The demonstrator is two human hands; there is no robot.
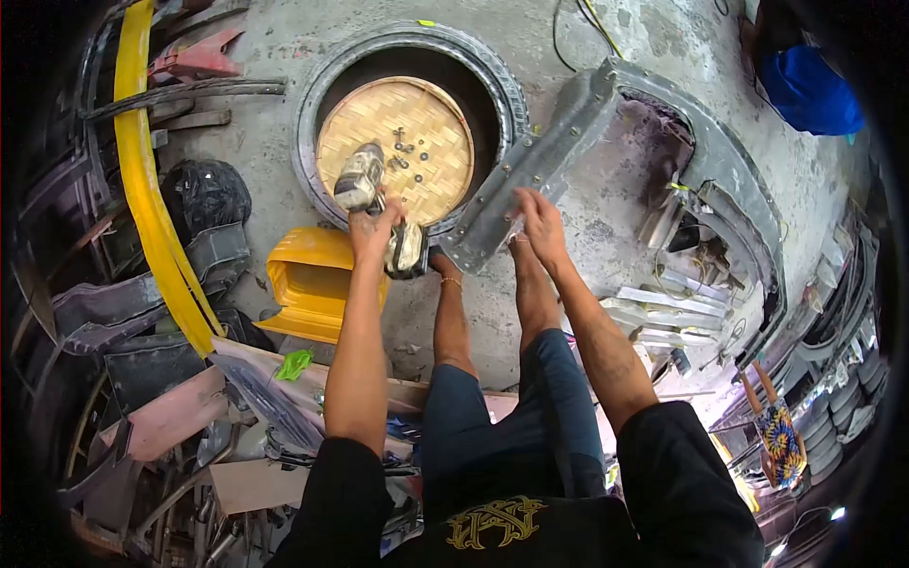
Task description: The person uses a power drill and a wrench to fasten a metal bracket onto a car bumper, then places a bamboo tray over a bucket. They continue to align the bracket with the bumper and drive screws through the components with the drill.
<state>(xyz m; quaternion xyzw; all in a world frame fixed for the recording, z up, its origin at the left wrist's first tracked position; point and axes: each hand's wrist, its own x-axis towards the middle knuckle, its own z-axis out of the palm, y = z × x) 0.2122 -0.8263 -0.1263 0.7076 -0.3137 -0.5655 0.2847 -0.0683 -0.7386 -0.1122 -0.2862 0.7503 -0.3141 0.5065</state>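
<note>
My left hand (374,232) is closed around the grip of a cordless power drill (361,178), whose worn body is off-white and black. The drill is held over the near edge of a round woven bamboo tray (350,114), with its battery end towards my feet. Several small nuts and bolts (405,149) lie on the tray, which rests in a large tyre (308,123). My right hand (540,227), fingers drawn together, is at the near end of a grey moulded panel (530,170) with bolts along it. Whatever is between those fingers is too small to make out.
A yellow plastic part (322,284) lies left of my feet. Beyond it are a long yellow strip (142,180), a black bag (208,194) and piled scrap panels (180,407). Metal strips (677,303) lie to the right. Other people (784,445) are at the right edges.
</note>
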